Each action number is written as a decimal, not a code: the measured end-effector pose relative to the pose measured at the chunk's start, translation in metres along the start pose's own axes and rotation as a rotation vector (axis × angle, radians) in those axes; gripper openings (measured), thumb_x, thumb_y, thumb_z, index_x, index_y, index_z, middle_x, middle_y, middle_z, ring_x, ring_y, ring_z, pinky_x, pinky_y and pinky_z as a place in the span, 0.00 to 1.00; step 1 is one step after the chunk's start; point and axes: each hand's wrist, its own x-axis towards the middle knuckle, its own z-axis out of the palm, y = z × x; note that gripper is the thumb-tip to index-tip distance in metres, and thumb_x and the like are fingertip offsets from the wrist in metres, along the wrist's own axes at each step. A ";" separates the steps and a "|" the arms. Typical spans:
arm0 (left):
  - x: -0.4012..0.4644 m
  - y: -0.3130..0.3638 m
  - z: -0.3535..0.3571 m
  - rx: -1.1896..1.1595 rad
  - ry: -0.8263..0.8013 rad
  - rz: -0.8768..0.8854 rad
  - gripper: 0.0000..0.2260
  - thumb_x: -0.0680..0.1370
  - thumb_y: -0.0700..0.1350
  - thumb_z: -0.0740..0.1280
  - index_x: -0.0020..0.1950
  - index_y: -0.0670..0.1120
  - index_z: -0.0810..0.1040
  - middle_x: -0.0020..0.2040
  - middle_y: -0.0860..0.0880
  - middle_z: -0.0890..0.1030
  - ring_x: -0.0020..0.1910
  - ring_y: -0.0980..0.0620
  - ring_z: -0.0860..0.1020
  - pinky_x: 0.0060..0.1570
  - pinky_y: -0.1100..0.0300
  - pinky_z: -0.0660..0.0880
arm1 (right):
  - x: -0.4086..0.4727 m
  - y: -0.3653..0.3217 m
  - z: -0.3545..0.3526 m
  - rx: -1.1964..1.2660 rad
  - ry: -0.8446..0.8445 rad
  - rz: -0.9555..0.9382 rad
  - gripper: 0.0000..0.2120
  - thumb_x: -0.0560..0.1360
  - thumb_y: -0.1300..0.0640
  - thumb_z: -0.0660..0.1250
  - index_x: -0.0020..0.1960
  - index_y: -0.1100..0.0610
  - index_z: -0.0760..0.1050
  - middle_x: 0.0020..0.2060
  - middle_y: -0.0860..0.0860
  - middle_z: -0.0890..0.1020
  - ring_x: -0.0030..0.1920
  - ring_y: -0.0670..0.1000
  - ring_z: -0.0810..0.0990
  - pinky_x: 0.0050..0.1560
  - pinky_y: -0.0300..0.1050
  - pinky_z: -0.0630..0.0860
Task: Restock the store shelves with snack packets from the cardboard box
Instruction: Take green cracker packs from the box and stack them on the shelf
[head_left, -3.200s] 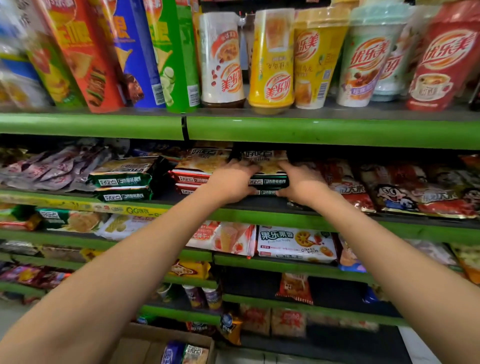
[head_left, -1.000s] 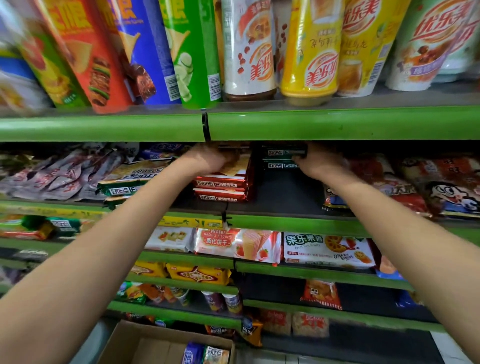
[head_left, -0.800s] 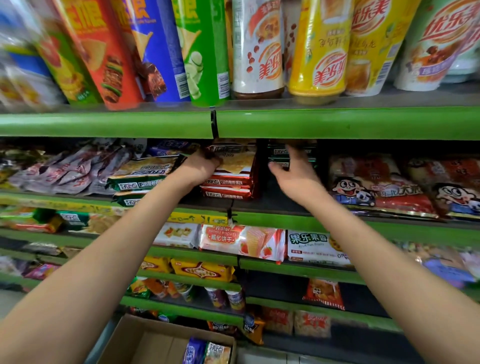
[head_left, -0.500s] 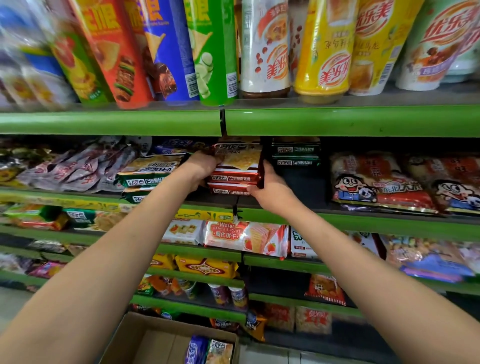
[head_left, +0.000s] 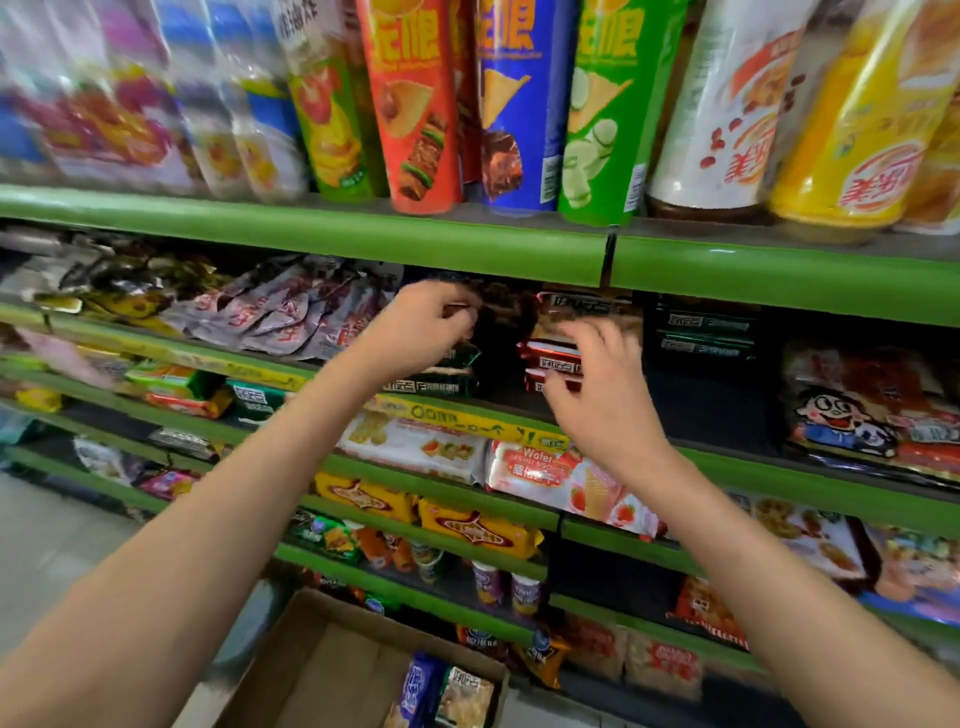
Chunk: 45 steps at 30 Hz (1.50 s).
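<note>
1. Green metal shelves (head_left: 322, 236) fill my view, and I count five front rails stepping down towards the floor.
2. Four tall crisp tubes (head_left: 415, 104) stand on the top shelf: light green, red, blue and green. Just right of them are two drink cups (head_left: 727, 104), one white and one yellow.
3. Brown cardboard box (head_left: 332, 670) sits low in front of me, open. Two snack packets (head_left: 444, 693) lie in its right corner, one blue, one with a pale picture.
4. Both my arms reach to the second shelf, where flat packets lie stacked in three piles: a green-edged stack (head_left: 436, 371), a red-edged stack (head_left: 558, 345) and a dark stack (head_left: 704, 325) farther back to the right. Each packet shows a white label strip along its front edge.
5. My left hand (head_left: 415, 332) is above the green-edged stack, fingers curled; the blur keeps me from telling whether it pinches anything.
6. My right hand (head_left: 597, 395) is in front of the red-edged stack, fingers spread and holding nothing.
</note>
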 end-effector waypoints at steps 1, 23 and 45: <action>-0.002 -0.014 -0.009 0.007 0.044 -0.038 0.11 0.80 0.44 0.66 0.59 0.45 0.84 0.55 0.45 0.84 0.52 0.51 0.79 0.48 0.63 0.69 | 0.004 -0.008 0.009 0.045 -0.042 0.004 0.22 0.78 0.55 0.65 0.71 0.55 0.69 0.65 0.51 0.72 0.65 0.51 0.66 0.65 0.47 0.65; -0.069 -0.104 0.016 -1.116 -0.088 -0.412 0.24 0.72 0.47 0.75 0.66 0.49 0.74 0.58 0.49 0.85 0.57 0.48 0.84 0.58 0.49 0.77 | 0.025 -0.047 0.076 1.020 -0.076 0.646 0.03 0.81 0.54 0.65 0.53 0.50 0.76 0.45 0.47 0.86 0.43 0.46 0.84 0.46 0.50 0.77; -0.044 -0.060 -0.044 -0.011 -0.439 0.142 0.42 0.72 0.58 0.76 0.80 0.54 0.59 0.77 0.54 0.64 0.74 0.56 0.64 0.67 0.67 0.58 | 0.025 -0.044 0.033 0.493 -0.689 0.302 0.29 0.54 0.48 0.77 0.53 0.32 0.77 0.54 0.47 0.81 0.49 0.48 0.83 0.50 0.48 0.79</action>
